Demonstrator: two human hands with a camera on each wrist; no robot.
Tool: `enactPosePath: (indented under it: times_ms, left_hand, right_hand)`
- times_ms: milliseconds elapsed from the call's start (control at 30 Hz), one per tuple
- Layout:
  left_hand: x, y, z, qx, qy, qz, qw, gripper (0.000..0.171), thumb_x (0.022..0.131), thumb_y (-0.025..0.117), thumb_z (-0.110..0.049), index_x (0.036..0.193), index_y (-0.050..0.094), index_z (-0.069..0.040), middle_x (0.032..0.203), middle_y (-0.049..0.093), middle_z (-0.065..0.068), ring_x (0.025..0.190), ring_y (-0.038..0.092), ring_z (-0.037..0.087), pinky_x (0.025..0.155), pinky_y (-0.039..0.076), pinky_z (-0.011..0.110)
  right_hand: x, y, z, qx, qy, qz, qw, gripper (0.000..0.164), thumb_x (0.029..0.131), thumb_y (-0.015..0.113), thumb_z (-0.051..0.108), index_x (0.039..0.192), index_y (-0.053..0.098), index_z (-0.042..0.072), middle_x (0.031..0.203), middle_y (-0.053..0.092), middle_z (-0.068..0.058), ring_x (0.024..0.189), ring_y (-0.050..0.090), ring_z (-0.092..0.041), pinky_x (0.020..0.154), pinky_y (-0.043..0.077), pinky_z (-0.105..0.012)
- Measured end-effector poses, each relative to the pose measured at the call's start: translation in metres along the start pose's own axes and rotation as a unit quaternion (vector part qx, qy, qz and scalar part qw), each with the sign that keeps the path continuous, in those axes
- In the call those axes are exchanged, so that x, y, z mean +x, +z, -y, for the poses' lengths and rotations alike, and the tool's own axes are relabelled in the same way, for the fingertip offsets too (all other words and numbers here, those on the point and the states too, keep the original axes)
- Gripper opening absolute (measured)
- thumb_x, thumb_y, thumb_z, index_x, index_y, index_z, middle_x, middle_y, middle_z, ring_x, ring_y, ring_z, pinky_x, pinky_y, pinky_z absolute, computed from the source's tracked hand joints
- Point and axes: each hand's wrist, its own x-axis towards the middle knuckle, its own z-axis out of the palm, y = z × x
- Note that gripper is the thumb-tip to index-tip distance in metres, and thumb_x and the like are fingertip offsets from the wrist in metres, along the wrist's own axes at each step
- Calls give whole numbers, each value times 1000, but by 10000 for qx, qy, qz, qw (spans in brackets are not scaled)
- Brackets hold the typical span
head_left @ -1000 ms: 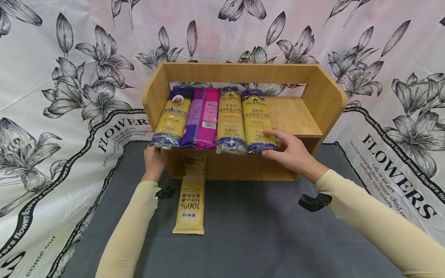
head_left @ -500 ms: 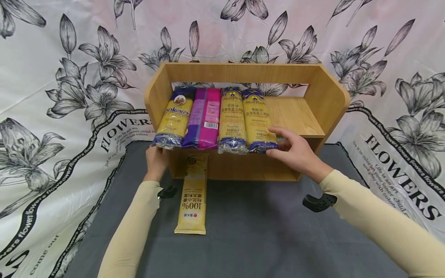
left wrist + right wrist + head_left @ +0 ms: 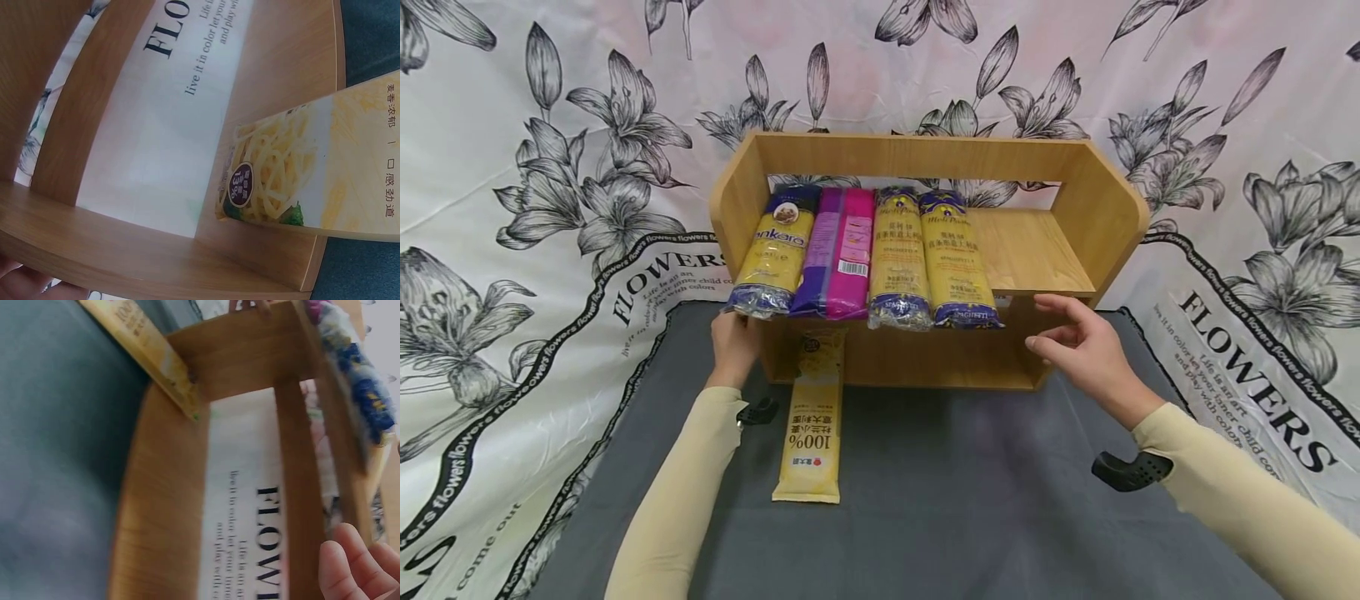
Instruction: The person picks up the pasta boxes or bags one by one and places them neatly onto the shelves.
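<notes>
A wooden two-tier shelf (image 3: 917, 154) stands on the grey cloth, four-sided and open at the front. My left hand (image 3: 735, 346) grips its left side panel low down; in the right wrist view the left fingers (image 3: 250, 305) come over the panel's edge. My right hand (image 3: 1086, 350) holds nothing, fingers apart and slightly bent, in front of the shelf's right end. Nearest to it on the upper tier lies a yellow spaghetti pack (image 3: 958, 262). Left of that are another yellow spaghetti pack (image 3: 898, 258), a pink-purple pack (image 3: 837, 254) and a yellow ankara pasta pack (image 3: 777, 250).
A long pale-yellow pasta pack (image 3: 811, 425) lies with its far end in the lower tier's left part and its near end on the grey cloth (image 3: 940, 500). A flower-printed curtain (image 3: 587, 167) hangs behind and at both sides.
My right hand has let go of the rightmost yellow spaghetti pack and moved right and slightly down from it. The left hand stays at the shelf's side panel.
</notes>
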Motion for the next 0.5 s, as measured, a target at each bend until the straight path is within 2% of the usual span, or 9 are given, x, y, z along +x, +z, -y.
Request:
enactPosePath:
  times_ms: [133,233,400,500]
  left_hand:
    - [0,0,1,-45,-36,13,10000,30,105,49,-16,108,68,7,108,70,31,101,65,45,87,48,57]
    - [0,0,1,-63,-15,14,10000,30,106,48,-16,110,68,6,109,70,31,99,64,43,86,48,57]
    - [0,-1,0,-4,21,-11,10000,29,106,47,-15,108,68,6,105,71,31,95,64,43,84,48,57]
    - [0,0,0,140,77,-8,9999,31,106,47,-14,100,68,8,101,70,33,95,65,46,83,48,58]
  right_hand:
    - [-8,15,-15,187,194,20,9996,57,95,68,13,148,47,7,145,53,-22,86,63,11,67,56,-22]
    - [-11,33,-27,372,534,204,9977,58,96,67,16,149,45,7,147,51,-23,90,65,1,70,58,-24]
    - [-10,77,-50,894,1067,463,9892,60,94,69,16,149,46,6,148,50,-25,107,68,-28,73,61,-33]
    - [-9,107,-59,1263,1304,594,9816,61,93,69,14,148,45,3,148,49,-29,113,66,-35,72,62,-40]
